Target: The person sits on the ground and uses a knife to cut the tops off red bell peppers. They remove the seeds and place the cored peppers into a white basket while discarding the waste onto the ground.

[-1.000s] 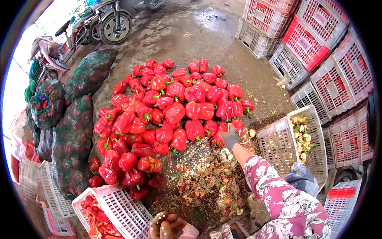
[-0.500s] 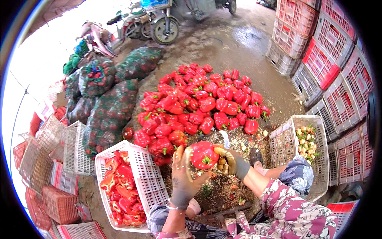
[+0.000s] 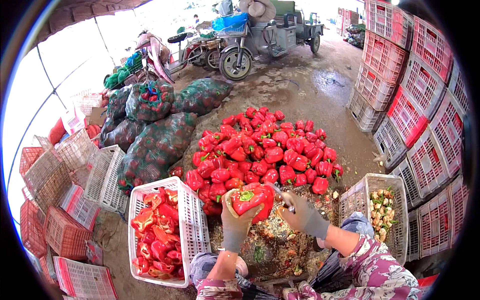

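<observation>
My left hand (image 3: 240, 220), in a grey-palmed glove, is wrapped round a red bell pepper (image 3: 261, 199) whose green stem is turned up. Just to the right, my gloved right hand (image 3: 301, 216) grips a small knife (image 3: 276, 189), its blade slanting up toward the pepper's right side. Fingers hide most of the knife's handle. Beyond both hands lies a large heap of whole red bell peppers (image 3: 272, 142) on the ground. By my left knee stands a white crate (image 3: 194, 215) filled with opened red pepper pieces (image 3: 159, 232).
Right of me, a crate (image 3: 354, 201) holds pale pepper cores with green stems (image 3: 382, 212). Tall stacks of red and white crates (image 3: 382, 52) rise at the right. Filled green mesh sacks (image 3: 159, 145) and crates lie left; a motorbike (image 3: 237, 62) and a three-wheeled cart (image 3: 285, 37) stand behind.
The pepper has turned, its stem now facing up. My right hand has come off the pepper and moved slightly right with the knife. The view has tilted up.
</observation>
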Available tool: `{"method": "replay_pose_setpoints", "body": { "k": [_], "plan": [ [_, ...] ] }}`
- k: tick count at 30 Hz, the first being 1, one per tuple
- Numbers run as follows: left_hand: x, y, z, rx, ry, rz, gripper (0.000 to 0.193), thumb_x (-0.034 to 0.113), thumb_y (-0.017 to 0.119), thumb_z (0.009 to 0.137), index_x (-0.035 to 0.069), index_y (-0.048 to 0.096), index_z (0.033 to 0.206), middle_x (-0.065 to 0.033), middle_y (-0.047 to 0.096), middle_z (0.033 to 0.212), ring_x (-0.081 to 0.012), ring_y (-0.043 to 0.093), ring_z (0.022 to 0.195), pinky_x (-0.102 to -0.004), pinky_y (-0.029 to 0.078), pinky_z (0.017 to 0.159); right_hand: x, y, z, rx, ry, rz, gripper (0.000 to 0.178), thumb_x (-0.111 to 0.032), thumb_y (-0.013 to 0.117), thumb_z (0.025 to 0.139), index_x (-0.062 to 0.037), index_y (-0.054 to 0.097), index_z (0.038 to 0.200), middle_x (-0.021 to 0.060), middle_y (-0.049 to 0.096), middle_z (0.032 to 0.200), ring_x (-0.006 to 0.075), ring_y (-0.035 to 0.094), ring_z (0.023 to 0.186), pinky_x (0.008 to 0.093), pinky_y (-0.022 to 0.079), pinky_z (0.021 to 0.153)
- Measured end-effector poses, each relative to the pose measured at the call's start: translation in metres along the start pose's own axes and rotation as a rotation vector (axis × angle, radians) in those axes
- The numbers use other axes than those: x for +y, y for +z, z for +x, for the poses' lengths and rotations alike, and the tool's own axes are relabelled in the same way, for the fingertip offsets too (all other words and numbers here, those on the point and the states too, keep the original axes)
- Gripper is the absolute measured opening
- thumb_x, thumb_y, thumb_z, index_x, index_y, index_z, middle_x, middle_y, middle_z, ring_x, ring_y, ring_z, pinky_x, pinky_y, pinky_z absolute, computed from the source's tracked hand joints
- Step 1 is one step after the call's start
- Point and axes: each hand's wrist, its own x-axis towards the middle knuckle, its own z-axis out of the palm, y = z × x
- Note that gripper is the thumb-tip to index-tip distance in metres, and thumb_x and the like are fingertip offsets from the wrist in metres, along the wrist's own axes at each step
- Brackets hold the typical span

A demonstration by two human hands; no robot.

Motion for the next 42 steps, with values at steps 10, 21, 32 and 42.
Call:
{"method": "replay_pose_setpoints", "body": {
  "k": [10,21,32,42],
  "plan": [
    [0.009,0.022,0.002,0.006,-0.078,0.013,0.074,0.015,0.089,0.071,0.001,0.044,0.128,-0.0124,0.062,0.115,-0.019,0.063,0.103,-0.0335,0.053,0.09,0.015,0.012,-0.004,-0.122,0.091,-0.026,0.03,-0.021,0.059,0.094,-0.0052,0.054,0.119,0.0186,0.063,0.098,0.036,0.063,0.091,0.0416,0.049,0.081],
    [-0.015,0.035,0.004,0.084,0.015,-0.026,0.057,0.014,0.079,0.083,0.001,0.045,0.128,-0.0125,0.06,0.116,-0.0216,0.063,0.103,-0.0356,0.052,0.09,0.046,0.025,-0.005,-0.049,0.062,-0.047,0.03,-0.023,0.057,0.096,-0.0094,0.052,0.122,0.0195,0.063,0.105,0.038,0.065,0.095,0.0428,0.051,0.078],
    [-0.021,0.014,0.004,0.034,-0.043,-0.118,0.037,-0.001,0.061,0.094,-0.001,0.045,0.127,-0.0089,0.058,0.116,-0.0139,0.06,0.103,-0.029,0.05,0.093,0.058,0.001,-0.016,-0.542,0.338,-0.29,0.043,-0.035,0.051,0.095,-0.0186,0.05,0.135,0.0206,0.067,0.108,0.0393,0.066,0.098,0.0486,0.051,0.088],
    [-0.012,0.001,0.013,0.125,-0.091,-0.326,0.034,0.003,0.064,0.094,0.0,0.049,0.125,-0.0076,0.063,0.112,-0.0154,0.063,0.097,-0.0298,0.053,0.088,0.085,-0.001,-0.019,-0.164,0.184,-0.267,0.039,-0.036,0.058,0.094,-0.0068,0.06,0.12,0.0192,0.068,0.108,0.0379,0.066,0.098,0.0486,0.052,0.087]
  ]
}}
